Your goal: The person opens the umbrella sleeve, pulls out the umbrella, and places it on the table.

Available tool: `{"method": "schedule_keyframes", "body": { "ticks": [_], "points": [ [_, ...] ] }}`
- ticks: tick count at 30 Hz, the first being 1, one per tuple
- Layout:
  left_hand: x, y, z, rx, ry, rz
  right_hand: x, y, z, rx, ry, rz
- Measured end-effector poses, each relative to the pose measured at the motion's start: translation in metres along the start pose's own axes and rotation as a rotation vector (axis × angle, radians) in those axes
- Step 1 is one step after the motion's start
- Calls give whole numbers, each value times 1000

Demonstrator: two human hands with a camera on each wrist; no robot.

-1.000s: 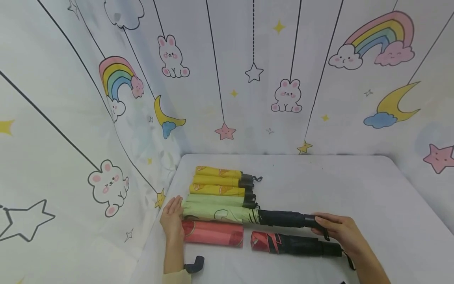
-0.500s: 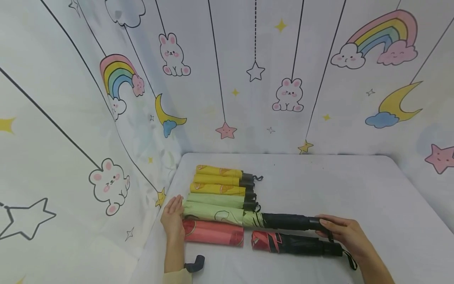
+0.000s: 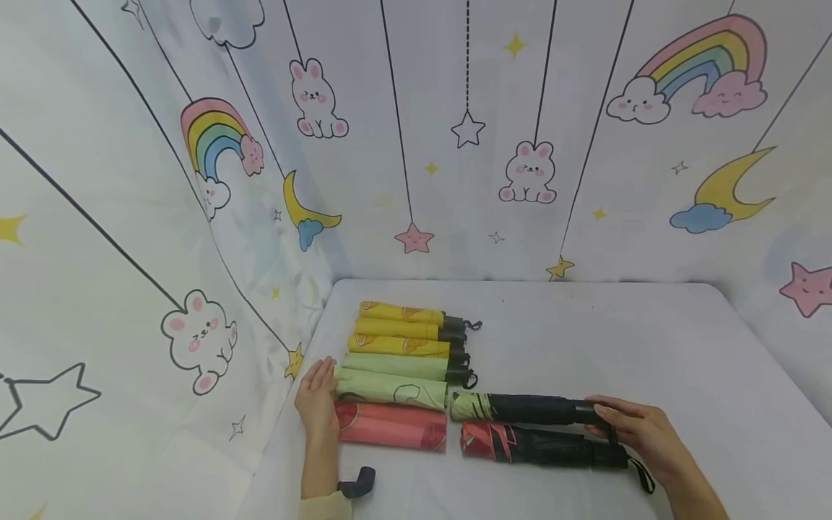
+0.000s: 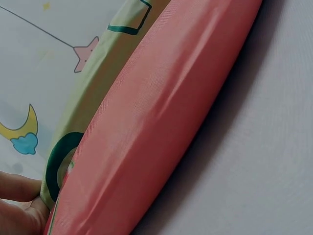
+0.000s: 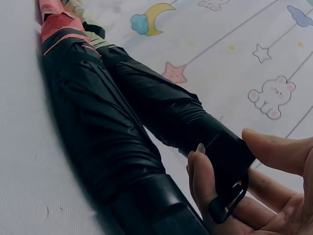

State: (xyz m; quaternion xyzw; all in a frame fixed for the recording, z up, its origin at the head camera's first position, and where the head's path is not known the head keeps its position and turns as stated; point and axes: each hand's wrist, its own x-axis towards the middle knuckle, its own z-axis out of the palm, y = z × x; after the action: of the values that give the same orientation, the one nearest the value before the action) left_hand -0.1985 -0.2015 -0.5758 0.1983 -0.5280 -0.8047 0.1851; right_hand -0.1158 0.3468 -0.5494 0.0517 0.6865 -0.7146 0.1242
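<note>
My right hand [image 3: 637,430] pinches the black handle [image 5: 227,152] of a folded umbrella [image 3: 533,409] with a light green band at its far end. That end lies just right of the mouth of a light green umbrella cover [image 3: 390,388]. My left hand [image 3: 317,404] is at the cover's left end, and in the left wrist view finger and thumb [image 4: 19,203] hold its edge. In front lies a flat red cover [image 3: 390,427]. Beside it rests a second folded umbrella [image 3: 542,448], black with a red end, its strap looped near my right wrist.
Behind the green cover, another light green umbrella [image 3: 396,367] and several yellow umbrellas [image 3: 398,330] lie side by side in their covers, handles to the right. A white cloth [image 3: 650,339] covers the table, and a patterned curtain [image 3: 585,94] hangs behind it.
My right hand has moved slightly right with the umbrella, whose green end has come out of the light green cover, leaving a small gap. My left hand has stayed at the cover's left end.
</note>
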Motion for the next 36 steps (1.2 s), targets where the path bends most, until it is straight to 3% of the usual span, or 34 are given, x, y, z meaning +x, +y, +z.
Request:
{"method": "schedule_keyframes", "body": {
  "ticks": [8,13,18,26,36],
  "points": [
    [-1,0,1,-2,-5,-9,0,4,-8,-99,20,51],
    [-1,0,1,0,-10,-8,1,6,-15,-302,16,93],
    [-1,-1,1,0,-5,-3,1,9,-16,-463,0,62],
    [-1,-2,1,7,3,5,2,13,-10,-550,44,91],
    [1,-3,2,-1,10,7,3,2,-4,-650,109,115]
  ]
}}
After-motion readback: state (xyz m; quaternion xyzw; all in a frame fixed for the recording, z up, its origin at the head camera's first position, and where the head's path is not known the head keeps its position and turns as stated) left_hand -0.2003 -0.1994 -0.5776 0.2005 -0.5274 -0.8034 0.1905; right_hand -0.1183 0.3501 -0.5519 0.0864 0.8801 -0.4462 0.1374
